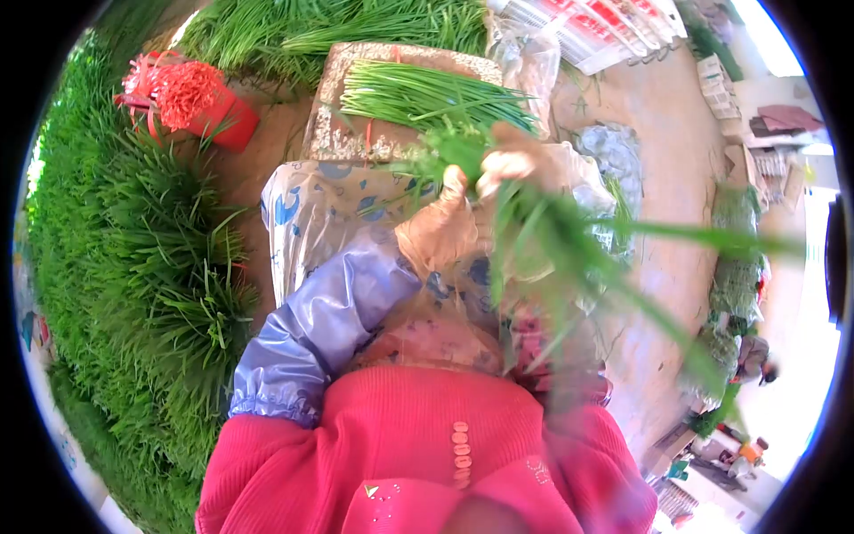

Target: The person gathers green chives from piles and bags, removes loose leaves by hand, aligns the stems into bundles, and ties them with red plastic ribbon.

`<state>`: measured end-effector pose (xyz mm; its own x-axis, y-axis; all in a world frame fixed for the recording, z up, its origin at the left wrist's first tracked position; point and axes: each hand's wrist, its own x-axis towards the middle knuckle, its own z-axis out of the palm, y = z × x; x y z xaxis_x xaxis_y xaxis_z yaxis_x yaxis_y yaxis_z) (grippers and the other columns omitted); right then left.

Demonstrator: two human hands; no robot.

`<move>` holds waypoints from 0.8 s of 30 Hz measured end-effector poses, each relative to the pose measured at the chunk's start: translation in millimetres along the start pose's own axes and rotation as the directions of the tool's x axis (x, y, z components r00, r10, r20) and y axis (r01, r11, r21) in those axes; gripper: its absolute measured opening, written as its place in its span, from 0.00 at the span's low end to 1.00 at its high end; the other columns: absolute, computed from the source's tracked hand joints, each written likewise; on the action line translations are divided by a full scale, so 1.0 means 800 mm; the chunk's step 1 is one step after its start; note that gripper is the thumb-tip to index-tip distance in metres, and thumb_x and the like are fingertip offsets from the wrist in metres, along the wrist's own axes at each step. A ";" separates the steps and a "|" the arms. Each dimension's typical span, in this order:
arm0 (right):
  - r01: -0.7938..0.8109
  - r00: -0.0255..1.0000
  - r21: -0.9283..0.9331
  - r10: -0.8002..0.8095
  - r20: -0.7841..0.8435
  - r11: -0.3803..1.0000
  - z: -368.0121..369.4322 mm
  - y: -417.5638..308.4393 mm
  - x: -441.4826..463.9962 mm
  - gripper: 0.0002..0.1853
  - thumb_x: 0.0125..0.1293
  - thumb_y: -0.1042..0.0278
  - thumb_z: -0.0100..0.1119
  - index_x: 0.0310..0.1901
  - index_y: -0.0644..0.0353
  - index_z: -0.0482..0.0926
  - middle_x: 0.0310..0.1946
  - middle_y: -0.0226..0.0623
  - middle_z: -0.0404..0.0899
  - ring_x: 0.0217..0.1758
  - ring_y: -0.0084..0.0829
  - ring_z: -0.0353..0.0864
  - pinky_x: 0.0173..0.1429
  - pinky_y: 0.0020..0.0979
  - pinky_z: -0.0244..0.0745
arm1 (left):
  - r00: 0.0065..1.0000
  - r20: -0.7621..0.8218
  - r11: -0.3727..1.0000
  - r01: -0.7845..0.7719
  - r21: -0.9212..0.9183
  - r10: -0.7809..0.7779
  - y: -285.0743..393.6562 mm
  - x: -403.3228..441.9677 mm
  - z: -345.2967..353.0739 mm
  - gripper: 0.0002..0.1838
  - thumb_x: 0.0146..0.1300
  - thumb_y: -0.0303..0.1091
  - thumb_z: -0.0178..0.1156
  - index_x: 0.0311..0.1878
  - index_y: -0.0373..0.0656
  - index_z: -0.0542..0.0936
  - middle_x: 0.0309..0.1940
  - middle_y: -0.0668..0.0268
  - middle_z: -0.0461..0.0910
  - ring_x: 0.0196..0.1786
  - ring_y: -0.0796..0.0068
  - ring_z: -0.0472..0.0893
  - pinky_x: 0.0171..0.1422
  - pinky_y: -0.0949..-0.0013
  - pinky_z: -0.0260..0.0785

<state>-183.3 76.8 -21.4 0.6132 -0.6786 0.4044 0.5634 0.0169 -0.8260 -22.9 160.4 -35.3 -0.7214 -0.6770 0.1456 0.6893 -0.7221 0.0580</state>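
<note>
My left hand point(440, 227), below a shiny purple sleeve cover, is closed around a bunch of green chives point(458, 149) with the thumb pointing up. Close beside it, my right hand point(511, 165) is smeared by motion but also closed on chives. From the right hand, long loose chive leaves point(569, 240) trail down and to the right, blurred. Both hands are over my lap, which plastic sheeting with blue prints point(311, 200) covers. Just beyond them, a neat pile of chives point(427, 93) lies on a speckled board point(329, 107). The right fingertips are unclear.
A red container point(236, 125) holding a bundle of red ties point(182, 89) stands at the left. Thick green chives point(160, 303) fill the left side, with more at the back point(356, 27). Crumpled clear plastic point(525, 58) lies beyond the board. Another person point(754, 360) is far right.
</note>
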 end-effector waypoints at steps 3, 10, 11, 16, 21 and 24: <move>0.173 0.951 -0.940 -0.297 0.082 0.295 0.134 -0.030 -0.012 0.08 0.54 0.67 0.61 0.37 0.52 0.82 0.34 0.32 0.82 0.47 0.33 0.81 0.60 0.41 0.71 | 0.950 0.268 0.735 0.065 -0.675 0.163 -0.024 0.012 -0.016 0.27 0.69 0.51 0.54 0.62 0.42 0.67 0.42 0.61 0.80 0.37 0.67 0.80 0.45 0.61 0.74; 0.173 0.984 -0.984 0.034 0.175 0.042 0.196 -0.043 -0.052 0.17 0.52 0.67 0.60 0.47 0.50 0.81 0.51 0.32 0.79 0.63 0.35 0.73 0.72 0.50 0.58 | 0.869 -0.495 0.973 0.125 0.195 -0.013 0.014 -0.029 0.054 0.26 0.70 0.43 0.52 0.61 0.31 0.68 0.39 0.55 0.79 0.45 0.61 0.79 0.52 0.62 0.74; 0.132 0.984 -0.978 0.094 0.148 0.159 0.204 -0.052 -0.054 0.18 0.55 0.70 0.60 0.50 0.52 0.80 0.52 0.34 0.78 0.64 0.35 0.72 0.72 0.48 0.57 | 0.872 -0.489 0.967 0.140 0.212 -0.019 0.022 -0.028 0.048 0.26 0.70 0.43 0.52 0.61 0.31 0.68 0.39 0.55 0.79 0.45 0.61 0.79 0.52 0.62 0.74; -0.463 0.879 -0.209 0.414 -0.239 0.862 0.179 -0.053 -0.132 0.24 0.69 0.67 0.56 0.65 0.60 0.68 0.59 0.38 0.73 0.63 0.31 0.72 0.65 0.33 0.68 | 0.931 -0.335 0.872 0.281 0.400 -0.147 0.054 -0.036 0.005 0.20 0.64 0.36 0.58 0.51 0.28 0.74 0.29 0.66 0.71 0.30 0.79 0.69 0.37 0.73 0.65; -0.040 0.671 0.465 0.369 -0.643 0.884 0.210 -0.056 -0.094 0.27 0.70 0.60 0.53 0.66 0.63 0.63 0.58 0.40 0.72 0.58 0.34 0.73 0.62 0.36 0.71 | 0.942 -0.283 0.734 0.322 0.598 -0.182 0.039 -0.046 0.049 0.20 0.59 0.33 0.62 0.49 0.26 0.75 0.33 0.57 0.78 0.26 0.77 0.72 0.28 0.72 0.62; 0.114 0.551 0.460 0.329 -0.767 0.881 0.194 -0.066 -0.105 0.24 0.71 0.55 0.52 0.61 0.62 0.67 0.53 0.41 0.75 0.54 0.37 0.75 0.59 0.39 0.73 | 0.863 -0.307 0.618 0.502 0.604 -0.401 0.039 -0.051 0.033 0.26 0.55 0.33 0.67 0.53 0.26 0.73 0.40 0.49 0.79 0.23 0.73 0.72 0.27 0.70 0.64</move>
<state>-178.6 247.2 49.2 0.0986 -0.9314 -0.3503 0.8204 0.2753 -0.5011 30.2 169.1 -13.8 -0.9194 -0.3382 -0.2007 0.1036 -0.7006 0.7060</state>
